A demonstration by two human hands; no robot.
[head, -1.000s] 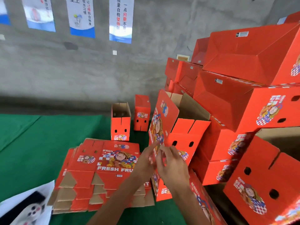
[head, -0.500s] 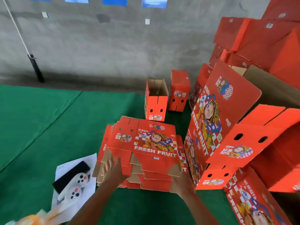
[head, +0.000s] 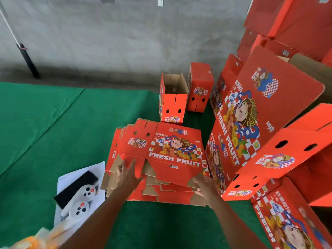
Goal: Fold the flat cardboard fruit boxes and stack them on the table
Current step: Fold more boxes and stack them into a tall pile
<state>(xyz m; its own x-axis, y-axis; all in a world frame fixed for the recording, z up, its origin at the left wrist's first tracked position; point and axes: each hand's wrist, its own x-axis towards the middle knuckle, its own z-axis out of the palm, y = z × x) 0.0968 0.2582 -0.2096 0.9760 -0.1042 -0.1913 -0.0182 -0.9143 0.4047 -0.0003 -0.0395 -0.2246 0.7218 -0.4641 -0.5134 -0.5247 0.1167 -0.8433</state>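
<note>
A pile of flat red "FRESH FRUIT" cardboard boxes (head: 161,191) lies on the green mat (head: 53,132) in front of me. The top flat box (head: 172,150) faces up with its print showing. My left hand (head: 126,176) grips its near left flap, thumb laid over the red card and fingers curled at the flap's edge. My right hand (head: 204,186) holds the near right corner, fingers tucked under the edge. A partly folded box (head: 255,123) leans upright just to the right of the pile.
Folded red boxes (head: 296,24) are stacked high at the right. A small open box (head: 173,103) and a shut one (head: 200,87) stand behind the pile. White paper with two game controllers (head: 80,193) lies at the left. A black pole (head: 28,60) leans on the wall.
Both hands left the upright box at the right, dropped to the flat pile and took hold of the top box's near flaps. My view has tilted down and left.
</note>
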